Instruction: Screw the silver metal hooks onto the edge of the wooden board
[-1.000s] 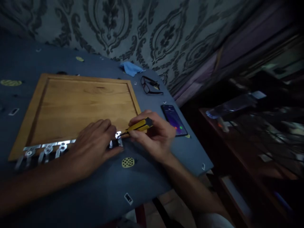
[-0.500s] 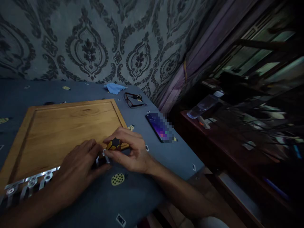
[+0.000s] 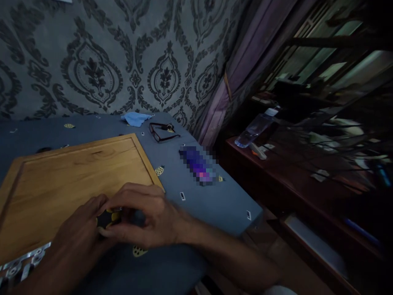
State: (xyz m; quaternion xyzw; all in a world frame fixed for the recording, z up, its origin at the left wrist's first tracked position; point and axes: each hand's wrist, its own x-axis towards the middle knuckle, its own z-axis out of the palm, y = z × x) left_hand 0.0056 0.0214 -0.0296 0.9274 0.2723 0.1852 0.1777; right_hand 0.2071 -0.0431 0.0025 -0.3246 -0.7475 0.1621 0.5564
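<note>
A short black-and-yellow screwdriver (image 3: 106, 219) is held between the thumb and fingers of my right hand (image 3: 144, 213), its rounded end partly in view. My left hand (image 3: 81, 229) is right beside it, fingers curled in at the front edge of a framed wooden panel (image 3: 82, 172). What those fingers grip is hidden. Along the panel's near left edge runs a jointed metal strip (image 3: 26, 260) with round pivots, partly covered by my left forearm.
On the blue patterned cloth (image 3: 215, 211) lie a phone (image 3: 196, 164), eyeglasses (image 3: 158, 135) and a light blue cloth (image 3: 136, 119). A plastic bottle (image 3: 256, 129) rests on a dark red surface (image 3: 291, 180) at right, among cables. Patterned wallpaper rises behind.
The view has shifted. Both hands appear lower and further left, and close together. The screwdriver has turned so that its black end faces more to the left hand.
</note>
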